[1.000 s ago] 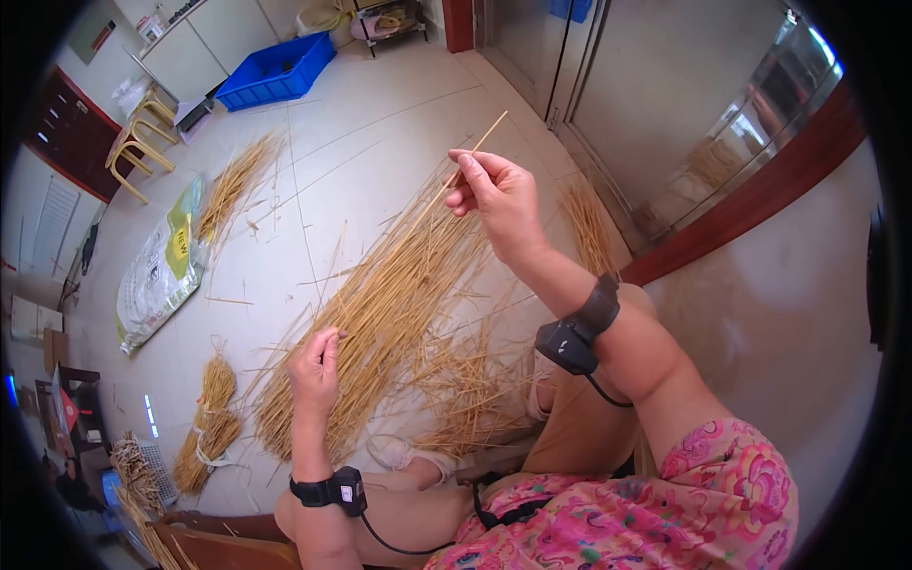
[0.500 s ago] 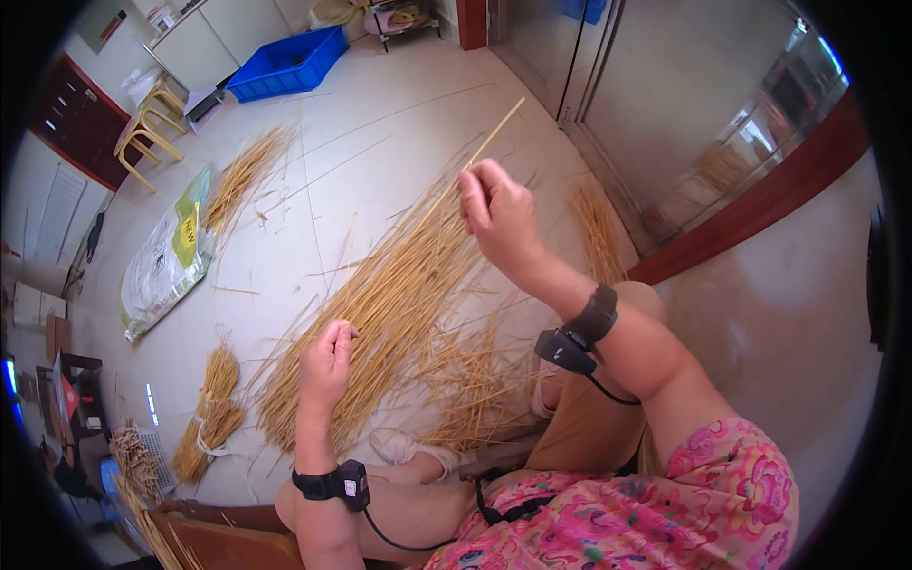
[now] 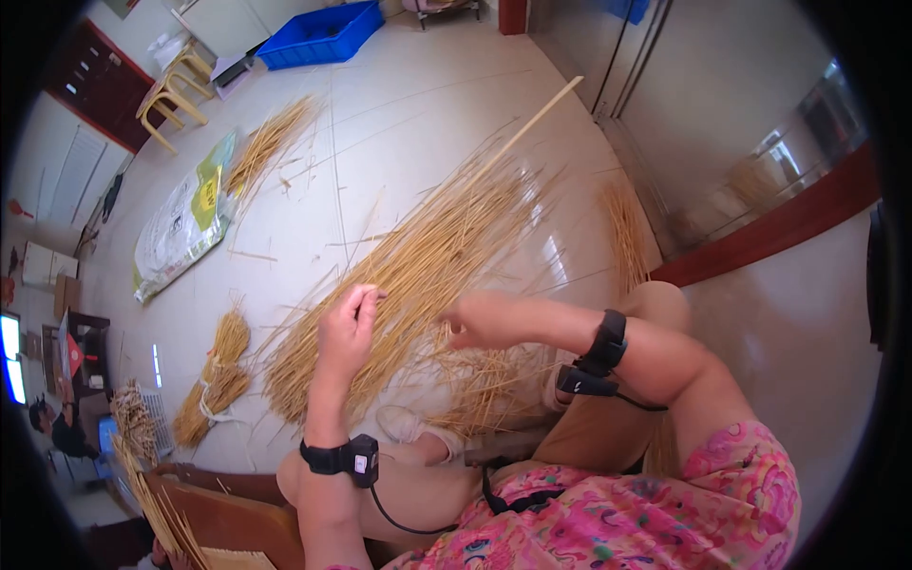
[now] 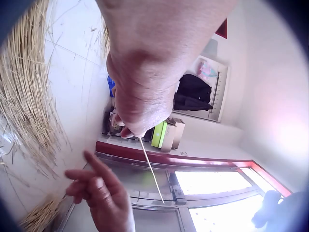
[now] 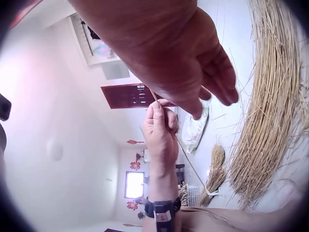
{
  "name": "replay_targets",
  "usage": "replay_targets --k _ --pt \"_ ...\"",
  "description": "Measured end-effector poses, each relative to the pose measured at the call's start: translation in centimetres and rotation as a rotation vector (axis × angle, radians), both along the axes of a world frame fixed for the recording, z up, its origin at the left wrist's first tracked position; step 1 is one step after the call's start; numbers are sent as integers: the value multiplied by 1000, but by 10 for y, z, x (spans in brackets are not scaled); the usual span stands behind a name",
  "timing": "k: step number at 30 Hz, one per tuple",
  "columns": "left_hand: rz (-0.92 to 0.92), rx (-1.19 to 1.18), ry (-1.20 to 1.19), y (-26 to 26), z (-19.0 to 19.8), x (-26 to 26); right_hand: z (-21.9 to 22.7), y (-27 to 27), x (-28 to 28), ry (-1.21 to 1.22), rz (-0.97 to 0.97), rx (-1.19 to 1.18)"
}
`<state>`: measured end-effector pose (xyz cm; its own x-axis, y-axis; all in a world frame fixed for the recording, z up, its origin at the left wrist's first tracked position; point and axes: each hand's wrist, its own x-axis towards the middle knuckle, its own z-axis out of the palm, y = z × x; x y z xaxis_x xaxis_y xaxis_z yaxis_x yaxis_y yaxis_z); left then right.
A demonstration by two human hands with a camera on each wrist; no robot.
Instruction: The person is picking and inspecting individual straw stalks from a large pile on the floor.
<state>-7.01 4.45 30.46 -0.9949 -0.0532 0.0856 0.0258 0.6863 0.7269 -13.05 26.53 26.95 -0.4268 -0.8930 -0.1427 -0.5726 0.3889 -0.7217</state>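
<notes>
My left hand [image 3: 353, 321] pinches the lower end of one long pale straw stalk [image 3: 546, 104], which slants up and to the right over the floor. In the left wrist view the stalk [image 4: 150, 169] leaves my left fingertips [image 4: 129, 131] and ends in the air. My right hand [image 3: 473, 319] is blurred, low beside the left hand, above the big loose straw pile [image 3: 427, 247]. Its fingers [image 4: 91, 186] are spread and hold nothing. From the right wrist view, my right hand [image 5: 212, 82] hangs with straight fingers in front of my left hand [image 5: 161, 126].
A tied straw bundle [image 3: 217, 380] lies left of the pile, a printed sack [image 3: 185, 218] and a smaller straw heap [image 3: 271, 142] farther off. A blue crate [image 3: 323, 33] and yellow stools [image 3: 176, 90] stand at the back. A wooden frame [image 3: 223, 522] sits by my knee.
My right hand let go of the stalk's upper part and dropped down next to the left hand. The left hand still pinches the stalk's lower end and has risen slightly.
</notes>
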Motion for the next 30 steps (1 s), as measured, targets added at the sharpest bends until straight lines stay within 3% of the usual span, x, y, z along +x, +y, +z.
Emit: replay_targets --k 3,6,9,15,18,19,23,26,30 --pt "-72 11 43 7 -1 -1 20 -15 -4 -526 -346 -240" --pt "-140 25 123 14 -7 -3 12 -25 -5 -727 -469 -539" --pt "-141 -34 208 12 -11 -4 24 -18 -17 -661 -552 -655" --pt "-39 -286 248 -29 -4 -2 54 28 -77 -434 -1019 -1011" --pt "14 -296 282 -41 -6 -4 61 38 -91 -407 -1097 -1113" --pt "48 -239 248 -40 -6 -4 64 36 -88 -445 -1047 -1115" --pt "95 204 123 -25 -1 -7 46 7 -53 -495 -743 -662" --pt "0 488 271 -16 7 -18 34 -21 -18 -406 -462 -332" --pt "-57 852 280 -9 28 -23 8 -46 5 -256 -306 -444"
